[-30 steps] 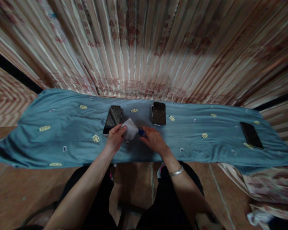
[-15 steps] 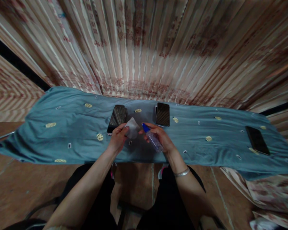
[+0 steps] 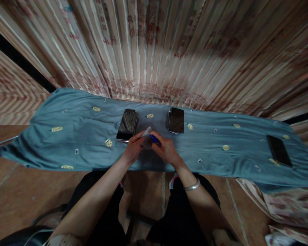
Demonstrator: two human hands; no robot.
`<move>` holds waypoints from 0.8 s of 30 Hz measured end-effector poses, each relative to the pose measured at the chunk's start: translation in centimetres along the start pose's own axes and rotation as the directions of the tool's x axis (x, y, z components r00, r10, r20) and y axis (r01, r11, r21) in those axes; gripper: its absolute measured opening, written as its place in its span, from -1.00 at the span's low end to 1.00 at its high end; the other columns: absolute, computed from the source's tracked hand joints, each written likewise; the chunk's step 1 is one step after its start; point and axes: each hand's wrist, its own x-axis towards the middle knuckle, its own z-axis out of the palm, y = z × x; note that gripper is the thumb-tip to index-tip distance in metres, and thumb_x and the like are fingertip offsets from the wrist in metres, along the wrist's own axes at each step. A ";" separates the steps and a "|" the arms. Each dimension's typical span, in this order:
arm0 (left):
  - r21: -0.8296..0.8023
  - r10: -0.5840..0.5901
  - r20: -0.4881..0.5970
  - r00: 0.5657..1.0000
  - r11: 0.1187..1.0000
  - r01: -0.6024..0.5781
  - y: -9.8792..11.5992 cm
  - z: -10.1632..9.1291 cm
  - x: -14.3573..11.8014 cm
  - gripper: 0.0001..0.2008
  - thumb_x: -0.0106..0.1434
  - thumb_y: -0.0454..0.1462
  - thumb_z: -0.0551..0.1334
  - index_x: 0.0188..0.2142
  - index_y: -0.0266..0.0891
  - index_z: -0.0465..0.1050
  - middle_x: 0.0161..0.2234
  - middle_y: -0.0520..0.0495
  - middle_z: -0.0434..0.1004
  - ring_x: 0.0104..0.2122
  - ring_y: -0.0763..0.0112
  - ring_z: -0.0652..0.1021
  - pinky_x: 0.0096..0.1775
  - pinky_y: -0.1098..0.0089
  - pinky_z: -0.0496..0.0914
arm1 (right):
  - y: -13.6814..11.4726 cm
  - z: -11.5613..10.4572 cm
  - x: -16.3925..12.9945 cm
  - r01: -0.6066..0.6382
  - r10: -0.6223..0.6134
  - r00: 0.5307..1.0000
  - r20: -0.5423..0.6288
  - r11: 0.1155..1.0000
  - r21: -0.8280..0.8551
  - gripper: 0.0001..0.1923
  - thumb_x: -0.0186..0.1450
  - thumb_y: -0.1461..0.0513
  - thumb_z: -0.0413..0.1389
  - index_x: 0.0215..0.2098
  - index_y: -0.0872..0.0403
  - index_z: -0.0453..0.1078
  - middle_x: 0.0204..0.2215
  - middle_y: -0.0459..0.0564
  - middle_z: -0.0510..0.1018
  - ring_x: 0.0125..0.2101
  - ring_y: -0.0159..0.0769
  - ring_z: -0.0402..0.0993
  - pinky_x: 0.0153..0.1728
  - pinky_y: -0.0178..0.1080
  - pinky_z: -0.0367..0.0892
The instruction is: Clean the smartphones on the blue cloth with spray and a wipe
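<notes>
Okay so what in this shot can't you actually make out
Head view only:
- Bottle: only its blue cap shows; the right hand covers the body.
- White cloth: mostly hidden between the left hand and the right one.
- Small marks printed on the blue cloth: too small to read.
- Phone at the far right: dark, screen shows no detail.
- Floor items at the bottom right corner: cut off by the edge.

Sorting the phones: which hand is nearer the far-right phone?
Right. The right hand is mid-table, well left of the far-right phone; the left hand lies farther left still.
</notes>
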 end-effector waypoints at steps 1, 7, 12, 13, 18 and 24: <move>0.007 -0.007 0.005 1.000 1.000 0.007 -0.1 0.0 0.0 -0.60 -0.05 -0.25 0.51 -0.15 -0.23 0.71 -0.29 -0.06 0.72 -0.32 0.37 0.62 -0.28 0.41 0.47 | 0.0 0.0 0.0 0.003 -0.003 1.000 0.003 1.000 -0.026 -0.49 0.30 0.23 0.10 0.21 -0.03 0.45 -0.19 -0.08 0.68 -0.36 -0.28 0.55 -0.14 -0.22 0.47; 0.005 -0.004 0.007 1.000 1.000 0.004 -0.1 -0.1 0.1 -0.59 -0.07 -0.24 0.52 -0.16 -0.21 0.73 -0.29 -0.07 0.74 -0.32 0.35 0.63 -0.30 0.41 0.49 | 0.0 -0.2 -0.1 0.041 -0.041 0.999 0.005 0.997 -0.064 -0.50 0.34 0.21 0.07 0.24 -0.03 0.40 -0.03 0.00 0.67 -0.26 -0.24 0.59 -0.07 -0.18 0.46; -0.021 -0.037 -0.001 0.999 0.999 0.037 0.0 0.2 -0.1 -0.57 -0.16 -0.24 0.55 -0.21 -0.22 0.74 -0.31 -0.07 0.74 -0.38 0.39 0.61 -0.32 0.43 0.49 | 0.0 0.0 -0.1 0.023 -0.022 1.000 0.023 0.997 -0.069 -0.52 0.35 0.21 0.05 0.22 0.01 0.42 -0.13 0.00 0.67 -0.30 -0.23 0.58 -0.10 -0.17 0.47; -0.027 -0.041 -0.002 0.999 0.999 0.041 0.0 0.3 -0.2 -0.56 -0.17 -0.24 0.56 -0.20 -0.22 0.74 -0.32 -0.05 0.74 -0.38 0.40 0.61 -0.32 0.43 0.48 | 0.0 0.0 -0.1 0.019 -0.018 1.000 0.022 0.997 -0.070 -0.52 0.35 0.22 0.05 0.22 0.01 0.42 -0.14 -0.01 0.68 -0.30 -0.23 0.58 -0.10 -0.17 0.47; -0.009 -0.007 -0.004 1.000 1.000 0.007 0.4 0.0 -0.2 -0.56 -0.14 -0.22 0.54 -0.19 -0.23 0.73 -0.33 -0.05 0.73 -0.35 0.35 0.63 -0.31 0.42 0.48 | 0.4 -0.5 0.1 0.012 -0.013 1.000 -0.018 0.995 -0.095 -0.48 0.37 0.19 0.06 0.30 0.00 0.35 0.06 0.06 0.65 -0.16 -0.17 0.63 -0.01 -0.12 0.48; -0.026 0.063 -0.088 0.994 0.998 -0.065 1.2 -1.1 -0.1 -0.63 -0.15 -0.23 0.53 -0.28 -0.26 0.68 -0.36 -0.08 0.72 -0.31 0.25 0.66 -0.30 0.36 0.52 | 2.1 -0.3 0.1 -0.044 0.049 0.999 0.005 0.941 -0.335 -0.36 0.40 0.20 0.08 0.42 0.15 0.21 0.04 0.28 0.65 0.01 0.06 0.62 0.11 0.06 0.46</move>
